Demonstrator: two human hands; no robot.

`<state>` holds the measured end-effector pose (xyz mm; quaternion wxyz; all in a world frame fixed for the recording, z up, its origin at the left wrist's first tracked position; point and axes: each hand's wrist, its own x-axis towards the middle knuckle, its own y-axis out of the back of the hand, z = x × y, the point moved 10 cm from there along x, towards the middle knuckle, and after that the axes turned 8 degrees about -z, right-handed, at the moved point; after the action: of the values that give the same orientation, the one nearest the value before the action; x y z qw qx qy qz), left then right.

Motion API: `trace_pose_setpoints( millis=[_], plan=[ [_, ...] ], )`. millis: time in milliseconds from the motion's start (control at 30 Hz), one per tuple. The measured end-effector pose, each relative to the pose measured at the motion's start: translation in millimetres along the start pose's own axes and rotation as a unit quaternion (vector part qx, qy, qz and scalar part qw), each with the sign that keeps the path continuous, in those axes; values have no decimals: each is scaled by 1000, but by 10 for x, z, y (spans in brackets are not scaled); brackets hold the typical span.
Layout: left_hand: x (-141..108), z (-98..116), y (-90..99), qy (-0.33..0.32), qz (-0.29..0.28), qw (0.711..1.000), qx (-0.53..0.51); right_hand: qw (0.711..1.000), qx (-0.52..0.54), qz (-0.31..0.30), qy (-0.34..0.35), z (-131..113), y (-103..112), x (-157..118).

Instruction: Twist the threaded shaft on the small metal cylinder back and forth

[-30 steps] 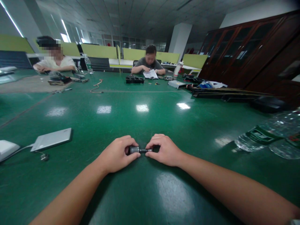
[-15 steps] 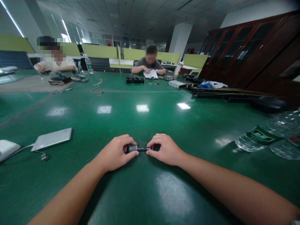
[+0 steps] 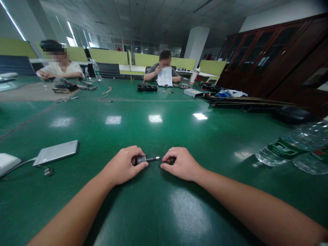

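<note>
My left hand (image 3: 125, 166) is closed around a small dark and silver cylindrical tool (image 3: 146, 159), whose thin shaft with a bright tip points right. Thumb and fingers of my right hand (image 3: 181, 164) pinch a small dark metallic piece (image 3: 165, 163), mostly hidden by the fingers. A narrow gap separates the shaft's tip from my right fingertips. Both hands are low over the green table (image 3: 133, 133).
At left lie a silver flat device (image 3: 56, 152) and a white adapter (image 3: 7, 163) with a cable. Clear bottles (image 3: 282, 148) stand at right. Across the table are a black tray (image 3: 147, 87), electronic parts, and two people, one holding papers (image 3: 165, 77).
The tool in my left hand has moved slightly left and come apart from the piece in my right hand, baring its tip. The person opposite has raised the papers.
</note>
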<state>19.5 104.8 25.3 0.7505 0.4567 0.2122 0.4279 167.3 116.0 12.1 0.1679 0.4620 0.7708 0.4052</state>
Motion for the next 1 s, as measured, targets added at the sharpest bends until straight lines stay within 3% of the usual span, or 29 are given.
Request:
trace_pose_setpoints(
  millis=[200, 1000],
  plan=[
    [-14, -35, 2, 0, 4, 1000, -16, 1000, 6, 10, -19, 82, 8, 3],
    [19, 113, -158, -22, -37, 997, -71, 994, 17, -35, 103, -172, -125, 10]
  ],
)
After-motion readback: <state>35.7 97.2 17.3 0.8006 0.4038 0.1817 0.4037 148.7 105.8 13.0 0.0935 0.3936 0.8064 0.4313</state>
